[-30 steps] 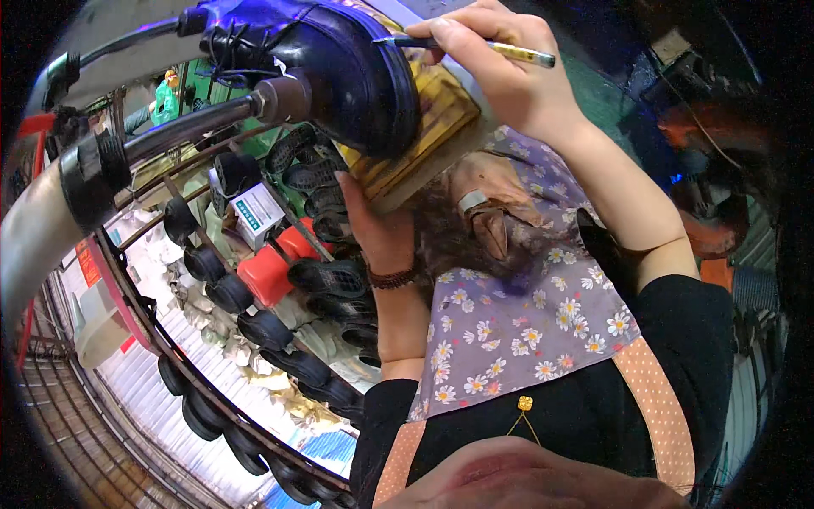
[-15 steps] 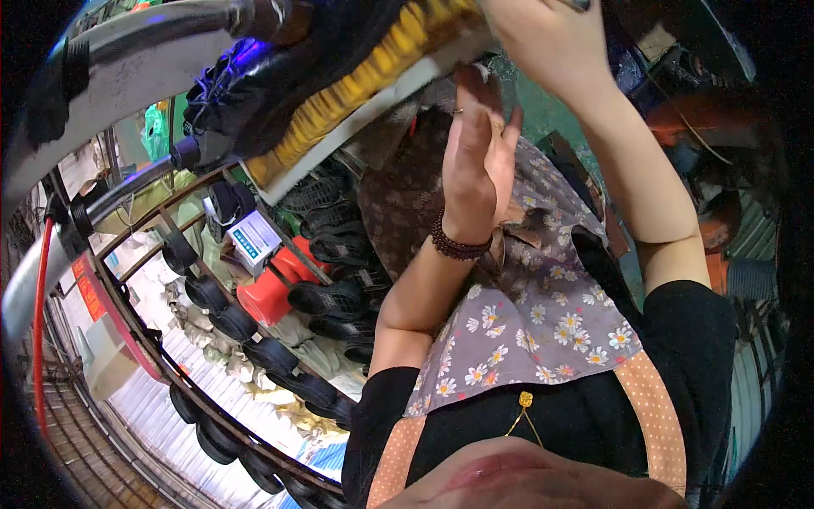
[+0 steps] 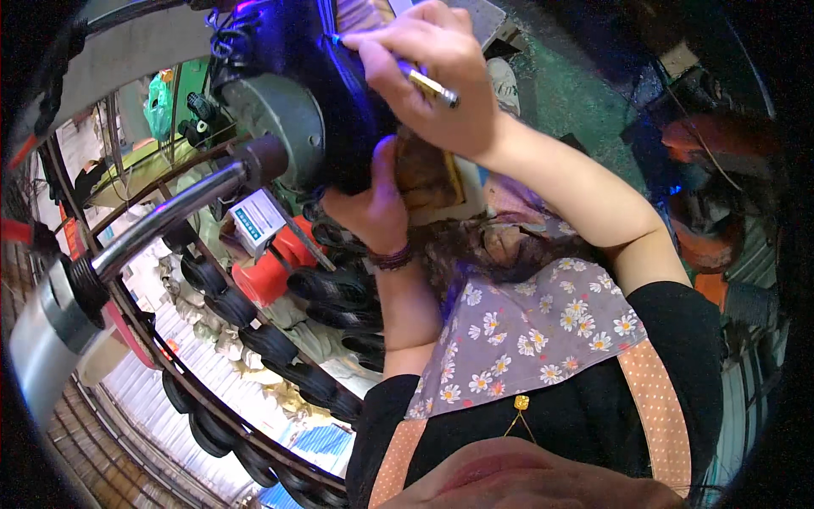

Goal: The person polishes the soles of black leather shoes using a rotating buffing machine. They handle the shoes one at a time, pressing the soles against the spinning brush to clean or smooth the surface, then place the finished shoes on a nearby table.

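Note:
My right hand is closed around a slim pen with a yellow and silver end. Its tip meets a glossy black piece lit blue, perhaps part of a shoe. From below, my left hand grips that piece, thumb upright along its near side and fingers hidden behind it. Just left of the piece is a round grey metal machine head. Black laces show above the head.
A chrome rod runs from the machine head toward the lower left. Racks of black shoes stand below it, near a red container and a white box. A white shoe is on the green floor.
My left hand went from open and raised to gripping the black piece. My right hand moved left and now shows a pen. The machine head and rod appear lower and farther right in view.

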A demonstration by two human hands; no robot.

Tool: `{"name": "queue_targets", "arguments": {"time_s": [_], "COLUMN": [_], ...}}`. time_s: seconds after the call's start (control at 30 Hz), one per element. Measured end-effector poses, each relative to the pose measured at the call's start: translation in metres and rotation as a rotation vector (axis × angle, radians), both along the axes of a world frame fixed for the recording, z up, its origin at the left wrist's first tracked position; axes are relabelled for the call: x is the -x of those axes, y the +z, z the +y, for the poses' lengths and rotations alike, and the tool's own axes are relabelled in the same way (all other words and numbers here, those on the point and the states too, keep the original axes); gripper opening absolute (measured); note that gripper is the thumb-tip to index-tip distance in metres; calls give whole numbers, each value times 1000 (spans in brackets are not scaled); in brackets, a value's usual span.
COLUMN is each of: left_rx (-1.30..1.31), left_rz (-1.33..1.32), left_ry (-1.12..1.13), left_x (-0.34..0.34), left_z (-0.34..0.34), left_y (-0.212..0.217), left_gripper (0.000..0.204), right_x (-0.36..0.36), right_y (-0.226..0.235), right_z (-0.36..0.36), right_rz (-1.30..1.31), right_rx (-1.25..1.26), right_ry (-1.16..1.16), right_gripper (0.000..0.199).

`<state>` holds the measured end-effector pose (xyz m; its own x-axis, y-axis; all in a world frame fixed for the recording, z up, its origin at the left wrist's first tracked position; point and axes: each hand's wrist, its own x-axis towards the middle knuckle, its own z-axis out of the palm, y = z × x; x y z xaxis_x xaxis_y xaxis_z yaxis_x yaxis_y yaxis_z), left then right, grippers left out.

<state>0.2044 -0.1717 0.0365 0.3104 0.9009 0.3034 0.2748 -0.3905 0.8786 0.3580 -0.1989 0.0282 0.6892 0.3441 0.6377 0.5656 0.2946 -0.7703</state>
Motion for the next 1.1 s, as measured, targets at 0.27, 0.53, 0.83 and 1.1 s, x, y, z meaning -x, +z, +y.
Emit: {"name": "queue_targets", "arguments": {"time_s": [0.27, 0.53, 0.83, 1.1], "left_rx": [-105, -12, -160, -315], "left_rz": [360, 675, 406, 412], "left_ry": [27, -57, 101, 208], "left_x": [5, 20, 0, -14], "left_z": [-10, -4, -4, 3], "left_y": [-8, -8, -9, -14], "left_gripper": [62, 72, 81, 95], "right_x": [36, 65, 58, -54], "right_y": [29, 52, 45, -1], "right_z": [6, 38, 22, -39], "right_rz": [77, -340, -107, 1152], "right_rx": [-133, 105, 171, -584], "right_ry": [312, 94, 164, 650], "right_gripper": [29, 14, 42, 37]}}
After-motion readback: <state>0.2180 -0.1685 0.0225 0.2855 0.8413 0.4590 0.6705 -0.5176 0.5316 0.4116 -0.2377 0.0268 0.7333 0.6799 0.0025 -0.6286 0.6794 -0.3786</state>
